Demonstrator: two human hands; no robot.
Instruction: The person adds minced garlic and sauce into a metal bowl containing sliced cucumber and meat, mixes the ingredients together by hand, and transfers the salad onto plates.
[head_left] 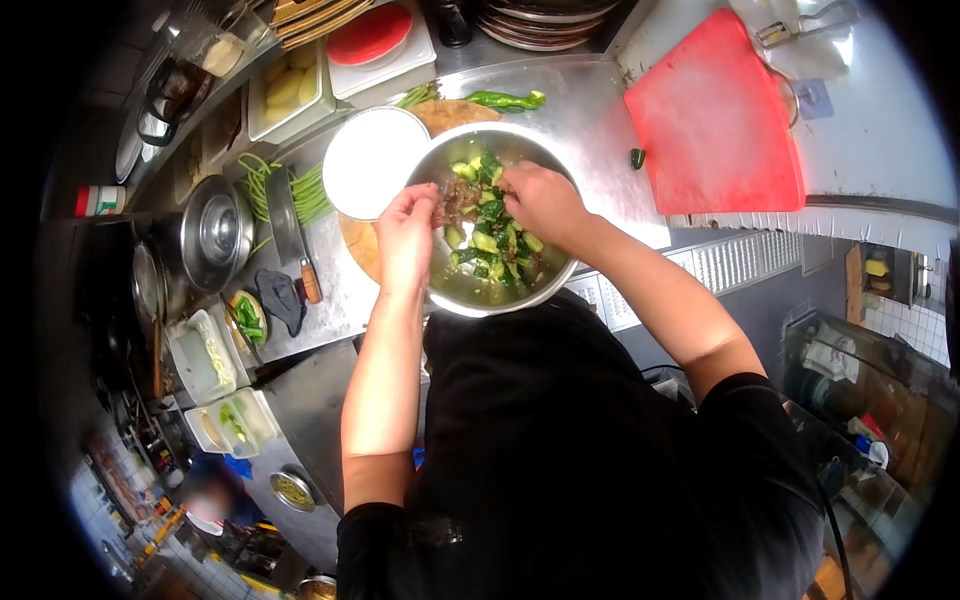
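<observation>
A steel worktop (600,130) is being taken up, beyond and to either side of both hands, by kitchen gear. A red board (715,125) is lying well to the right of the right hand, where the space around the hands is being left free. A round wooden board (462,113) is being partly covered by a steel bowl (452,284), set close to the body, seemingly for easy reach by both hands. A white round container (373,162) is standing just beyond the left hand, against the bowl, presumably within quick reach. A cleaver (284,212) is lying farther left of that hand, apparently laid aside so that both hands are free. The right hand (545,205) is being dipped into the bowl, its fingers curled down among the food; what is being gripped cannot be told. The left hand (407,235) is being held over the near-left rim, its fingertips drawn close; whether anything is being pinched cannot be told. Green chunks and leaves (490,240) are lying below and between the hands, with brown shreds (460,200) beside the left fingertips.
</observation>
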